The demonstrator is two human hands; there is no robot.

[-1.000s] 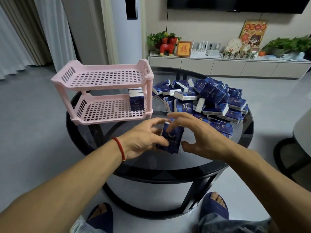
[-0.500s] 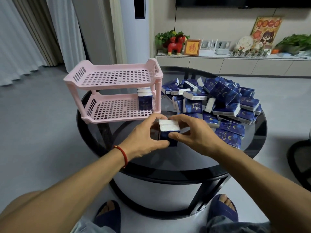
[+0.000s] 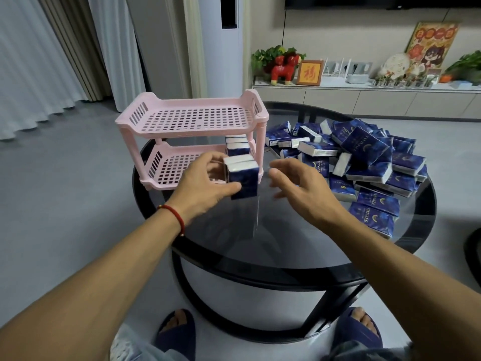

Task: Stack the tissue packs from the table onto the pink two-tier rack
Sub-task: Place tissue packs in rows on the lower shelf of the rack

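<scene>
While the left hand [image 3: 205, 187] grips two upright tissue packs [image 3: 242, 178] just in front of the pink rack [image 3: 187, 118], its lower tier lies directly beyond; the right hand [image 3: 299, 188] hovers open beside.

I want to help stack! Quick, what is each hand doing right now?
Left hand: grips two upright tissue packs in front of the pink rack.
Right hand: open, fingers spread, holding nothing.
</scene>
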